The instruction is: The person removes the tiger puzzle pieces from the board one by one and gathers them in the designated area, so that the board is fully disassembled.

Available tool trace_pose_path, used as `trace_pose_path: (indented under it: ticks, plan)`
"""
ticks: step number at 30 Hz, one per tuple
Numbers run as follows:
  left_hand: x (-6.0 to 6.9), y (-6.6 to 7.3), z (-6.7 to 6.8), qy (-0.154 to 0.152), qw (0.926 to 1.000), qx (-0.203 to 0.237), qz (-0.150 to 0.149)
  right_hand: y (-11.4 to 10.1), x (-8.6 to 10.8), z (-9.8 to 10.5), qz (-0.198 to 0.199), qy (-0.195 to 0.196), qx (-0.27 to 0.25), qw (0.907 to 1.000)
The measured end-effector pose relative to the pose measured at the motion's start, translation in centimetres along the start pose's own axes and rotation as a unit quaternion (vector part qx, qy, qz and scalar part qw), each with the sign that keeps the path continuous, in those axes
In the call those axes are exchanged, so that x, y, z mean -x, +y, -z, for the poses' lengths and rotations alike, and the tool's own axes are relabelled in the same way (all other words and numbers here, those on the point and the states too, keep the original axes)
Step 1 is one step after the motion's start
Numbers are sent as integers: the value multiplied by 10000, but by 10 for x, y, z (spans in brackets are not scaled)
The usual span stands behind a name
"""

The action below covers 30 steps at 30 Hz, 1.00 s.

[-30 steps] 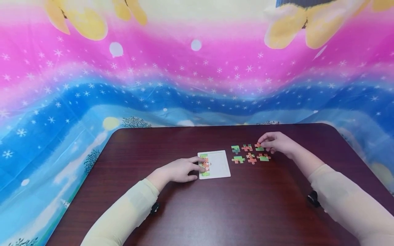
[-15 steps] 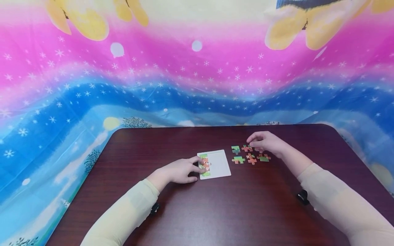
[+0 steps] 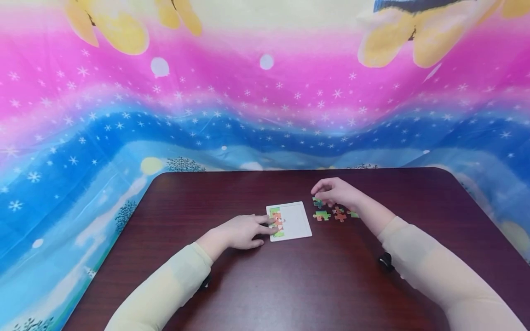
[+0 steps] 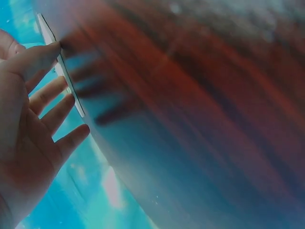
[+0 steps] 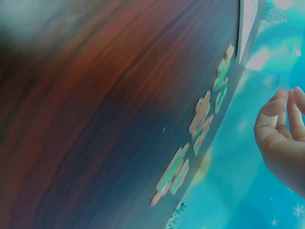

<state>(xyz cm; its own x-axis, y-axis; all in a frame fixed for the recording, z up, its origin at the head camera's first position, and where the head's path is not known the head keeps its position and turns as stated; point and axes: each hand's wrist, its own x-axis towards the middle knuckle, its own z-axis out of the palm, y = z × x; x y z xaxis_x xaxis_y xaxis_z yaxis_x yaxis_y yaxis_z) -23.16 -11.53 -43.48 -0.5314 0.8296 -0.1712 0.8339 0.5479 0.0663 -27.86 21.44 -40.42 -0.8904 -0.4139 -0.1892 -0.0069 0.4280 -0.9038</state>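
Observation:
A white puzzle tray lies flat on the table, with a strip of picture showing an orange animal on green along its left side. My left hand rests extended fingertips on that left side, covering part of the picture. To the tray's right lie loose jigsaw pieces, among them a green one and an orange one. Above the back row hovers my right hand, partly hiding the pieces. The right wrist view has this hand loosely bent and apart from the pieces, with nothing visible in it.
The dark wooden table has rounded far corners. A colourful cloth with snowflakes hangs behind and beside it. A black strap or device sits under the right sleeve.
My right hand has moved left above the back row, from the far right piece toward the green piece nearest the tray. The left hand has stayed on the tray.

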Motion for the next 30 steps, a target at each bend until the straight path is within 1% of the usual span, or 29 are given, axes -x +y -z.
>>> trace_pose_path:
  ticks: [6,12,17,20,25,30]
  plan:
    - [2,-2,-2,-34,9999,103,22,-3,-13,-14,46,-40,-94,9999]
    - [3,-3,-1,-32,9998,188,-16,-10,-25,-34,-15,-127,-269,9996]
    - [4,-3,-1,-4,9998,219,4,-13,-31,-51,1,-198,-181,9996]
    - [3,-3,-3,-43,9997,243,27,-11,-32,-59,-74,-171,-113,9998]
    - [1,-3,-2,-101,9995,311,53,-9,-32,-65,-146,-127,-118,9997]
    - [0,-6,-1,-19,9996,274,-1,-9,-34,-69,-97,-129,-240,9996]
